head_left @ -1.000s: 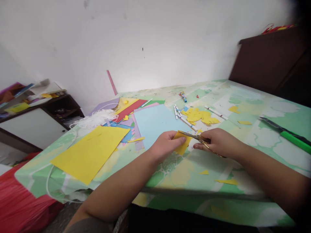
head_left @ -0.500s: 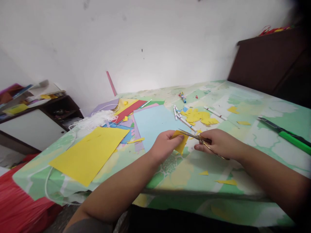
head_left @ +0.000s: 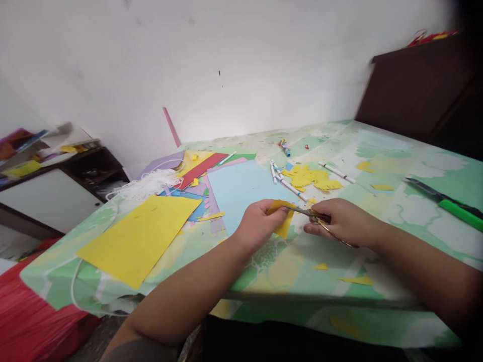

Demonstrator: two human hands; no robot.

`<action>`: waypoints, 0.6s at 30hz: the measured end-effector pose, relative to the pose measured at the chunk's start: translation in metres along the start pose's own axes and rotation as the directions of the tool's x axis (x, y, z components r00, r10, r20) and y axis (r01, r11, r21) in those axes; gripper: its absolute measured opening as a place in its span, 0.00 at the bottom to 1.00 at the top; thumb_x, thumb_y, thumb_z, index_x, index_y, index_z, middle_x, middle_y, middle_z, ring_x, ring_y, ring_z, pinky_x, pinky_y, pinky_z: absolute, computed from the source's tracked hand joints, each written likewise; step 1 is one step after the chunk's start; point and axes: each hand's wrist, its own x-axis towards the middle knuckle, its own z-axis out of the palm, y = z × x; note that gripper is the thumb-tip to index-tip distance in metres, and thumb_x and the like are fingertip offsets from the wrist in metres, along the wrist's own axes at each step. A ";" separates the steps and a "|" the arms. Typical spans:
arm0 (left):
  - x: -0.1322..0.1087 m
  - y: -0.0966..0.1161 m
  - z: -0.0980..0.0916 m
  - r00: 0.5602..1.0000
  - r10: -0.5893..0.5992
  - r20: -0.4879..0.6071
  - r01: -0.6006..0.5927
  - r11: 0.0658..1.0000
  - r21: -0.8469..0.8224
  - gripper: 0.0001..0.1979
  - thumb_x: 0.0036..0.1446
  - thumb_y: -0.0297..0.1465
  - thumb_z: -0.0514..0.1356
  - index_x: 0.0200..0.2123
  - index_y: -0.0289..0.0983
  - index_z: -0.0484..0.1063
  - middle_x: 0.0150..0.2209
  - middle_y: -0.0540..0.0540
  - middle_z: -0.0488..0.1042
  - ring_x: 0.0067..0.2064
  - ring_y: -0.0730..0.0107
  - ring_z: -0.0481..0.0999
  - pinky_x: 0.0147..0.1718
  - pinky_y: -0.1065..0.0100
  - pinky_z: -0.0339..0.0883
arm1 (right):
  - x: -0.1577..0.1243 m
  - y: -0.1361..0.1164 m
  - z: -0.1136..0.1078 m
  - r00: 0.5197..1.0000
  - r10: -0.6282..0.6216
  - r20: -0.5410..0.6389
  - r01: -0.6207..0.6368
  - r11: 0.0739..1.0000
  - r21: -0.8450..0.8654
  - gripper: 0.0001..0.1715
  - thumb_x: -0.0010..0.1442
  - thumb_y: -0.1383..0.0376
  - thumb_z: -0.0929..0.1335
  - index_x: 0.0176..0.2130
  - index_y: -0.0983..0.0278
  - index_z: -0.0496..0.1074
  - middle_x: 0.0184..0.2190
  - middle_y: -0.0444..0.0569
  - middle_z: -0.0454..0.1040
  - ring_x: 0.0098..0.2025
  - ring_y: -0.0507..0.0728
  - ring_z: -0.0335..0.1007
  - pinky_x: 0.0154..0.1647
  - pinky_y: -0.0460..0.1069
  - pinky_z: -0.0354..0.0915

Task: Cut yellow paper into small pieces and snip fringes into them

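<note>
My left hand [head_left: 258, 223] pinches a small yellow paper piece [head_left: 284, 226] just above the table. Gold-handled scissors [head_left: 315, 218] are gripped in my right hand [head_left: 345, 221], and their blades point left into the top edge of that paper. Both hands hover near the table's front edge, over the green patterned tablecloth [head_left: 339, 261]. Small yellow offcuts [head_left: 354, 280] lie on the cloth below my right hand.
A large yellow sheet [head_left: 141, 236] lies at the left, a light blue sheet [head_left: 241, 188] and other coloured papers behind it. Markers [head_left: 289, 187] and a heap of yellow scraps [head_left: 311, 178] sit mid-table. A green utility knife [head_left: 449, 203] lies at the right. White string [head_left: 147, 183] is piled at the left.
The scissor blades have slid a little further left into the yellow piece, and my left hand has turned the paper slightly. Nothing else on the table has moved.
</note>
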 end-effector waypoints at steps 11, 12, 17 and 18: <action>-0.003 0.003 0.001 1.000 0.013 0.012 -0.014 0.991 0.130 0.08 0.44 0.32 0.56 0.26 0.33 0.71 0.21 0.53 0.64 0.23 0.80 0.61 0.22 0.74 0.55 | -0.001 0.001 -0.002 0.992 -0.109 0.062 0.102 0.989 0.103 0.25 0.51 0.43 0.59 0.24 0.62 0.60 0.21 0.43 0.62 0.24 0.52 0.56 0.23 0.47 0.51; -0.003 0.003 0.001 1.000 0.015 0.009 -0.017 0.990 0.138 0.08 0.44 0.32 0.56 0.26 0.33 0.71 0.20 0.53 0.63 0.23 0.80 0.61 0.22 0.74 0.55 | -0.001 0.001 -0.002 0.992 -0.112 0.063 0.105 0.989 0.102 0.25 0.51 0.43 0.59 0.24 0.62 0.60 0.21 0.43 0.62 0.23 0.52 0.56 0.23 0.47 0.51; -0.005 0.006 0.001 0.999 0.041 0.012 -0.042 0.976 0.214 0.08 0.44 0.30 0.55 0.26 0.33 0.71 0.20 0.54 0.62 0.23 0.80 0.59 0.22 0.74 0.54 | -0.002 0.002 -0.001 0.988 -0.134 0.079 0.124 0.985 0.124 0.26 0.51 0.43 0.59 0.24 0.62 0.59 0.21 0.44 0.61 0.24 0.52 0.55 0.23 0.47 0.51; -0.005 0.007 0.001 0.999 0.046 0.015 -0.048 0.974 0.223 0.08 0.45 0.30 0.55 0.26 0.33 0.72 0.20 0.54 0.62 0.23 0.80 0.59 0.23 0.74 0.55 | -0.002 0.002 -0.001 0.987 -0.137 0.078 0.127 0.984 0.127 0.26 0.51 0.43 0.59 0.24 0.62 0.59 0.21 0.44 0.61 0.24 0.52 0.55 0.23 0.47 0.51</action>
